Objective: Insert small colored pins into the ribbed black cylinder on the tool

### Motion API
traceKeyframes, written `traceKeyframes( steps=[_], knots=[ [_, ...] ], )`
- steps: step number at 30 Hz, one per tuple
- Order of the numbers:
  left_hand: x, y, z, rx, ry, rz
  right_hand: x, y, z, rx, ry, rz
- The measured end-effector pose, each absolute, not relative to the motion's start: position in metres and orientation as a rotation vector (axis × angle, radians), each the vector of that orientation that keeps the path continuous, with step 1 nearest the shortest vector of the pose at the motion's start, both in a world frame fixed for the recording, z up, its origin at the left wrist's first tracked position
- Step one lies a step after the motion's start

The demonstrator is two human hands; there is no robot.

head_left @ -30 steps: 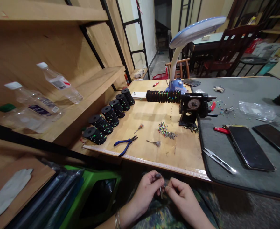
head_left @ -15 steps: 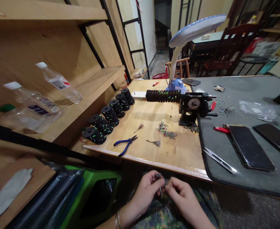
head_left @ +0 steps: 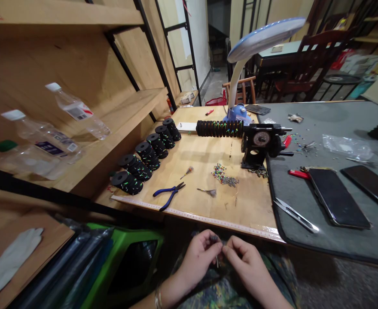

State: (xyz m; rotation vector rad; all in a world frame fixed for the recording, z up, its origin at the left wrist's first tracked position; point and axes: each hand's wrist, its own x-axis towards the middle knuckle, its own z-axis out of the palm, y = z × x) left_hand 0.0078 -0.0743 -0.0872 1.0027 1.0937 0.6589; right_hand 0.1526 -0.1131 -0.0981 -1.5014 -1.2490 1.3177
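Above my lap, just below the table's front edge, my left hand is closed on a small bundle of thin grey strands. The strands poke out below the fingers and a dark tuft shows above them. Thumb and forefinger of my right hand are pinched together and meet the left fingertips. Whatever they grip is too small to make out. On the wood beyond lie a similar grey bundle, an orange-tipped bundle, a pile of coloured beads and small metal pieces.
Blue-handled pliers lie left of the bundles. Several black spools line the table's left side. A black winding machine holds a wound spool under a lamp. Thread snips and a phone lie on the grey mat.
The right fingertips have drawn slightly closer to the left ones. The view has shifted a little; the things on the table stay where they were.
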Motion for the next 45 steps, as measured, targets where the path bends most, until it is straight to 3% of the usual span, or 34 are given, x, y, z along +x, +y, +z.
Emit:
traceKeyframes(
  steps=[10,27,45],
  knots=[
    [0.0061,-0.0763,-0.0851,1.19,1.104,0.663,0.1586,-0.1132,-0.0987,-1.561,-1.325,1.208],
    [0.0078,-0.0779,-0.0826,1.153,1.022,0.616,0.1568,-0.1065,-0.0981,-1.42,-0.795,1.466],
    [0.0078,-0.0767,-0.0883,1.185,1.048,0.621,0.1532,-0.111,-0.099,-1.43,-0.927,1.422]
  ],
)
